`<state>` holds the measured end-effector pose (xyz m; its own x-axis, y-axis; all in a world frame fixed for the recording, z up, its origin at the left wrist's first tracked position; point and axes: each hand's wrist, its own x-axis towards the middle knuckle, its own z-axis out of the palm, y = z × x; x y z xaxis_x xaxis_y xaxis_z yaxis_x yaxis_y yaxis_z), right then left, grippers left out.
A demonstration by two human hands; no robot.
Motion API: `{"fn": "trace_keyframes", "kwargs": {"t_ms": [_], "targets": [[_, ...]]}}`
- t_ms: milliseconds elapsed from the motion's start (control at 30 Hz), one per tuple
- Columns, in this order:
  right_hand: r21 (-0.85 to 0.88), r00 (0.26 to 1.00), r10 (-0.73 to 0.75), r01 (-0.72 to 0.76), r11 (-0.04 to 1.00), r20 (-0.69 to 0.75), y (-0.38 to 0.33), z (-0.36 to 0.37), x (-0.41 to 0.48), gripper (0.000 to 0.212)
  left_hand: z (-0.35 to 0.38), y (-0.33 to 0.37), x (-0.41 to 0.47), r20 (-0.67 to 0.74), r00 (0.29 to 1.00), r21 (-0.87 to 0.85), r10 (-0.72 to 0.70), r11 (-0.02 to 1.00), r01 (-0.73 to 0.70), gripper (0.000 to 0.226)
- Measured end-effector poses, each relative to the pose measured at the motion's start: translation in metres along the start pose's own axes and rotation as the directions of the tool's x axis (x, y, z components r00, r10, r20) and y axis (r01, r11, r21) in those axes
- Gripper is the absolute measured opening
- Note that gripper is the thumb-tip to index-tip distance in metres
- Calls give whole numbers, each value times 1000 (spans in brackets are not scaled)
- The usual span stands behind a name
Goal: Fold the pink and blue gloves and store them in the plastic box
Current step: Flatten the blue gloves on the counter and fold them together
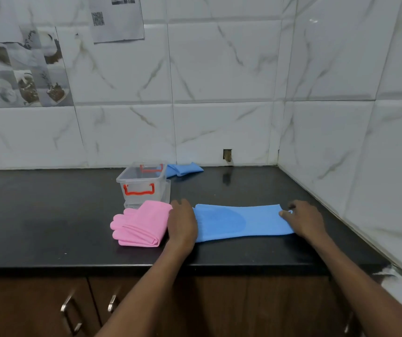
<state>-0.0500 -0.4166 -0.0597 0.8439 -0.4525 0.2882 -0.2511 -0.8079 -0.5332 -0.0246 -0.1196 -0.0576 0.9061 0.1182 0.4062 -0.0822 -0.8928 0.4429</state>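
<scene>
A blue glove (241, 222) lies flat and stretched out across the black counter (49, 227). My left hand (182, 222) rests palm down on its finger end, hiding the fingers. My right hand (303, 218) pinches the cuff end at the right. Folded pink gloves (139, 224) lie stacked just left of my left hand. A clear plastic box (142, 184) with red handles stands open and empty behind the pink gloves. A second blue glove (184, 169), folded, lies behind the box by the wall.
White marble-look tiled walls (219, 93) close the back and right side, meeting in a corner. The box's clear lid (168, 193) seems to sit under or beside the box. Wooden cabinet doors with metal handles (69, 312) run below the counter's front edge.
</scene>
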Motion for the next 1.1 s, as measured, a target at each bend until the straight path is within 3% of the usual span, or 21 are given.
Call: {"fn": "trace_keyframes", "kwargs": {"t_ms": [133, 200, 267, 300, 367, 433, 700, 900, 967, 1033, 1100], "targets": [[-44, 998, 20, -23, 999, -59, 0, 2, -6, 37, 1, 4, 0, -115, 988, 135, 101, 987, -85, 33], [-79, 997, 13, -19, 997, -80, -1, 2, -9, 32, -1, 6, -3, -197, 950, 92, 242, 969, -228, 45], [-125, 994, 1, -15, 992, -111, -3, 1, -12, 27, -4, 13, -8, -100, 928, -88, 358, 926, -366, 43], [-156, 992, -6, -13, 988, -124, -3, 1, -14, 24, -2, 15, -13, 13, 911, -180, 413, 897, -404, 39], [-204, 989, -17, -13, 979, -147, -4, 1, -16, 21, 5, 16, -23, 250, 822, -139, 512, 859, -493, 46], [-228, 988, -29, -7, 974, -151, -4, 1, -18, 19, 13, 11, -28, 412, 759, -22, 504, 838, -545, 57], [-352, 988, -144, 116, 929, -54, -11, 1, -23, 17, 12, 0, -8, 549, 726, 61, 414, 846, -529, 63], [-361, 992, -53, 8, 932, -116, -11, 0, -26, 24, 16, -9, -11, 526, 737, 20, 424, 860, -510, 72], [-298, 985, -57, 6, 954, -164, -13, -3, -28, 18, 13, -6, -13, 522, 745, 2, 415, 873, -488, 71], [-152, 941, -169, 128, 980, -293, -15, -6, -29, 9, 11, -1, -17, 432, 797, -16, 423, 887, -462, 68], [-77, 848, -330, 329, 941, -414, -19, -9, -29, 18, 8, 7, -15, 254, 856, -39, 451, 889, -457, 60]]}}
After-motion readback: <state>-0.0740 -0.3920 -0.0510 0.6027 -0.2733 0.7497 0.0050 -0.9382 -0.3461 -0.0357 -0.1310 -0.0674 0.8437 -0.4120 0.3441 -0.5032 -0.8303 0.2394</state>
